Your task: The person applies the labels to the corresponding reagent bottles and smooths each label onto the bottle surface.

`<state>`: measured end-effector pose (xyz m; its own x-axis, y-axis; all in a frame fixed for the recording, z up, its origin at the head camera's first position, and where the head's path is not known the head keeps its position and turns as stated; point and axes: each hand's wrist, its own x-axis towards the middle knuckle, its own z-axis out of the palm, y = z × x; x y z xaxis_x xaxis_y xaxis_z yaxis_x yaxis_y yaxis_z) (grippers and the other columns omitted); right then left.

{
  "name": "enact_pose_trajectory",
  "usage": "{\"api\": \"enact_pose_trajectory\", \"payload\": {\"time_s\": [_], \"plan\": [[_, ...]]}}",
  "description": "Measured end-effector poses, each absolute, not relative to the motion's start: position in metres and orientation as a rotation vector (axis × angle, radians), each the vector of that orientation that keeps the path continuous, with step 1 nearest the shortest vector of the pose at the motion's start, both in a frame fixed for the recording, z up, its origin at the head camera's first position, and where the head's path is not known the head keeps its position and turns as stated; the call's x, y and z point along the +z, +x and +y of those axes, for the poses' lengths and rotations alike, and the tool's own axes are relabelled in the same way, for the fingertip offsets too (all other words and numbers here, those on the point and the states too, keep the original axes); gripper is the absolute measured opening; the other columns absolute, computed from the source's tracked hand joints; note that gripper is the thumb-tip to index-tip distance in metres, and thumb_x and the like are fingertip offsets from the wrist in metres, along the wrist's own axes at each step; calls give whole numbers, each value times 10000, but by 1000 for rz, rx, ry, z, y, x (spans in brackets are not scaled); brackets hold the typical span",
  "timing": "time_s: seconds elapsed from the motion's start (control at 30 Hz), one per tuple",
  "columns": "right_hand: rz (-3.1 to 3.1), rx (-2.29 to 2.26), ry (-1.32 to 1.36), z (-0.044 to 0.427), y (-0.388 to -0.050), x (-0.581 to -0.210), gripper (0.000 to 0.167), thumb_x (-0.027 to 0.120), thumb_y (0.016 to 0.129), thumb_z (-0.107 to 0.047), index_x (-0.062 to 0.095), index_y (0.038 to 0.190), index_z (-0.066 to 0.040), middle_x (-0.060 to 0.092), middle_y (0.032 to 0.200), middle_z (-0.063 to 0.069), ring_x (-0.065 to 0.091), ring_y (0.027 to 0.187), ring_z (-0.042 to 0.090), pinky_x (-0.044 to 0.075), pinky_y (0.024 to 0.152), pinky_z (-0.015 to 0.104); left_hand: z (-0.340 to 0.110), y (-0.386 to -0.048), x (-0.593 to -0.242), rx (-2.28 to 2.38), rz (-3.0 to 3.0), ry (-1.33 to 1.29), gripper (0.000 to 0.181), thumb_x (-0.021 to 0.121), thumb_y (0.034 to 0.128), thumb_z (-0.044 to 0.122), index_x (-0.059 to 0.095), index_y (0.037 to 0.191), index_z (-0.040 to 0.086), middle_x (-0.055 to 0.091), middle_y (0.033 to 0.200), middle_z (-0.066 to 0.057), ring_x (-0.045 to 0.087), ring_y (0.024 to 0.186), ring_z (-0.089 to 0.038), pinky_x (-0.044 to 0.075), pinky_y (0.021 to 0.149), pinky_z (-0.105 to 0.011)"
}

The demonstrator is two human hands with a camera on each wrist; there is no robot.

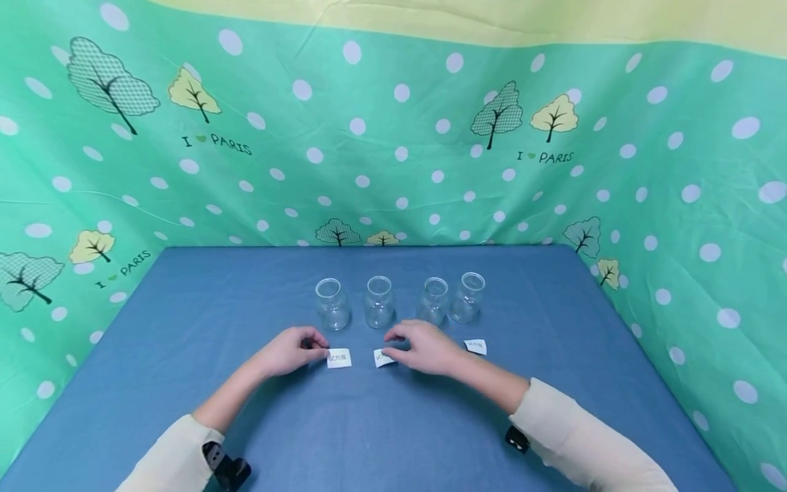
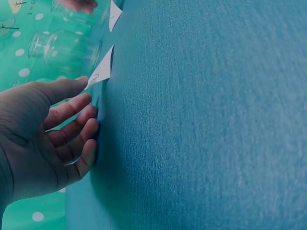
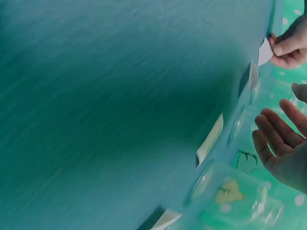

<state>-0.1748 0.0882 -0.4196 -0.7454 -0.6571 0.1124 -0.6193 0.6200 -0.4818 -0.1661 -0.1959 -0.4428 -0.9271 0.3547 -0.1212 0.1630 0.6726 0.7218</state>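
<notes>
My left hand (image 1: pixel 294 352) is beside the leftmost white paper label (image 1: pixel 339 358). Its thumb tip meets the label's edge, while a gap shows between thumb and index finger in the left wrist view. The label has dark printed characters. My right hand (image 1: pixel 424 347) hovers over another label (image 1: pixel 382 357), covering part of it in the head view. In the right wrist view its fingers (image 3: pixel 276 132) are spread, apart from the labels, holding nothing. A third label (image 3: pixel 211 139) shows there, hidden in the head view. Farther right lies another label (image 1: pixel 475 346).
Behind the labels, several clear glass jars stand upright in a row: a left jar (image 1: pixel 333 304), one beside it (image 1: pixel 379 302), then a close pair, one (image 1: pixel 434 301) partly behind my right hand and one (image 1: pixel 467 298) at the end. A blue cloth (image 1: pixel 393 437) covers the table.
</notes>
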Motion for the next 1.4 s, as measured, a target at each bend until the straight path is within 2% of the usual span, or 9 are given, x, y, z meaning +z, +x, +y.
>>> {"api": "enact_pose_trajectory", "payload": {"time_s": [0.13, 0.4, 0.6, 0.77, 1.4], "plan": [[2730, -748, -1113, 73, -175, -420, 257, 628, 885, -323, 682, 1035, -120, 673, 984, 3, 623, 924, 119, 492, 825, 275, -196, -166, -443, 1079, 2647, 415, 150, 685, 825, 203, 670, 898, 73, 628, 791, 5, 516, 704, -88, 421, 620, -209], [2716, -578, -1133, 45, -176, -423, 292, 632, 875, -362, 669, 1086, -164, 670, 1029, -29, 607, 1010, 108, 477, 892, 269, -196, -166, -446, 1067, 2667, 440, 137, 689, 822, 202, 671, 880, 79, 621, 782, 13, 513, 719, -86, 410, 642, -211], [2695, -489, -1185, 31, -177, -428, 331, 643, 860, -373, 647, 1126, -175, 662, 1061, -36, 591, 981, 86, 468, 852, 235, -196, -166, -448, 1078, 2660, 445, 133, 686, 825, 194, 667, 881, 75, 618, 793, 5, 512, 729, -91, 410, 647, -213], [2700, -394, -1192, 23, -177, -431, 380, 668, 837, -377, 626, 1160, -181, 646, 1088, -34, 580, 1025, 93, 462, 885, 246, -196, -166, -448, 1091, 2653, 451, 129, 684, 825, 193, 669, 879, 77, 616, 792, 5, 507, 723, -89, 406, 637, -208], [2739, -267, -1159, 10, -181, -437, 342, 704, 804, -389, 672, 1096, -214, 566, 990, -36, 527, 910, 110, 439, 791, 247, -197, -164, -451, 1062, 2681, 427, 98, 662, 846, 217, 686, 861, 123, 611, 818, 15, 511, 770, -103, 415, 682, -246]]}}
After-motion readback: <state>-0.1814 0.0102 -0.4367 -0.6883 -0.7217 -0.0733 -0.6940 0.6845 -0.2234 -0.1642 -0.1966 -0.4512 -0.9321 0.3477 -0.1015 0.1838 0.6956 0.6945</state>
